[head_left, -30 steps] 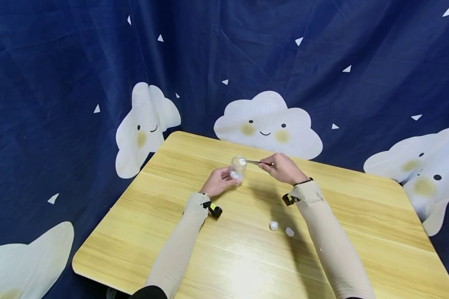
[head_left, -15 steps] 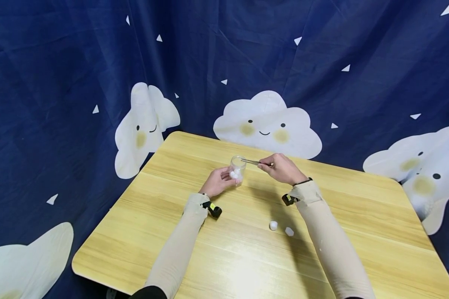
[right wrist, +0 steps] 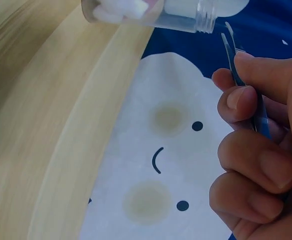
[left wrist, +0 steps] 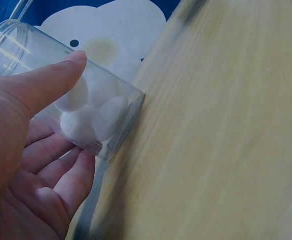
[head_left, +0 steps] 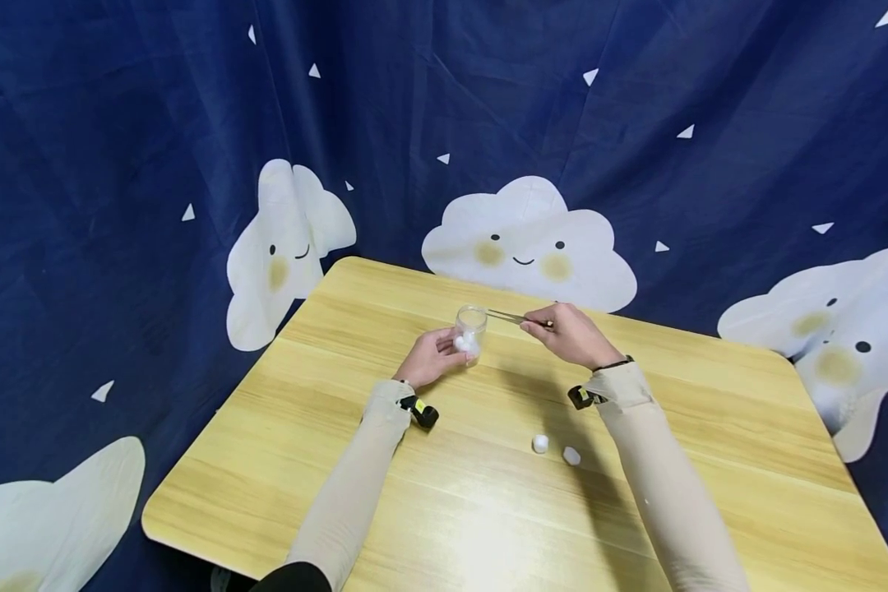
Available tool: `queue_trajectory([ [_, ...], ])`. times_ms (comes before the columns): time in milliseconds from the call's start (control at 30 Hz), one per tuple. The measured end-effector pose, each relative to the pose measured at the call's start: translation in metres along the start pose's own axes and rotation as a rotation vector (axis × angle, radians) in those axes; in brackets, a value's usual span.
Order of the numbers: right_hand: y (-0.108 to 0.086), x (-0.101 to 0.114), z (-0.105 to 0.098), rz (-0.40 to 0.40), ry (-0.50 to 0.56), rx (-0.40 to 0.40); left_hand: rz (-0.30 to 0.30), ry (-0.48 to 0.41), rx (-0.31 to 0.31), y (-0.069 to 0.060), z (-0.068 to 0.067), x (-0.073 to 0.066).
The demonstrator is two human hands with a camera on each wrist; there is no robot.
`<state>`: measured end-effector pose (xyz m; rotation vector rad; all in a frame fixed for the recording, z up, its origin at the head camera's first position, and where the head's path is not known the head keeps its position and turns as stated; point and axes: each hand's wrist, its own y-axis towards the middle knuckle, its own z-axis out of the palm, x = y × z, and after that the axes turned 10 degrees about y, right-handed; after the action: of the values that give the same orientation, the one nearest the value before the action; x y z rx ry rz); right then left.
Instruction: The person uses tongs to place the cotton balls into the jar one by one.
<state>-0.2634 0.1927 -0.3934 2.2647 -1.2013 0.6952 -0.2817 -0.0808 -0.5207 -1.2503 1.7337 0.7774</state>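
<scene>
My left hand (head_left: 431, 359) grips a clear jar (head_left: 473, 321) by its lower part, thumb on one side and fingers on the other. Several white cotton balls (left wrist: 88, 117) lie at the bottom of the jar, seen through its wall in the left wrist view. The jar's threaded mouth has no lid on it. Between thumb and fingers, my right hand (head_left: 573, 335) pinches metal tweezers (right wrist: 231, 52). Their tips stand slightly apart just outside the jar's mouth, with nothing between them.
Two more cotton balls, a rounder one (head_left: 540, 444) and a flatter one (head_left: 571, 455), lie on the wooden table (head_left: 303, 444) in front of the right forearm. Behind the table hangs a dark blue curtain (head_left: 385, 99) with white clouds.
A cotton ball at the tweezers' tips has dropped into the jar. My right hand has then drawn the tweezers back to the right, out of the mouth. The left hand stays put.
</scene>
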Motion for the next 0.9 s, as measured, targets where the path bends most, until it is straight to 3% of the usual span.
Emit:
queue_trajectory([
  [367,-0.032,-0.019,-0.003,0.075,-0.006,0.017,-0.007,-0.021,0.003,-0.001,0.0,0.0],
  [900,-0.076,-0.022,-0.001,0.14,-0.029,0.02,0.01,-0.028,0.006,-0.003,-0.001,-0.003],
])
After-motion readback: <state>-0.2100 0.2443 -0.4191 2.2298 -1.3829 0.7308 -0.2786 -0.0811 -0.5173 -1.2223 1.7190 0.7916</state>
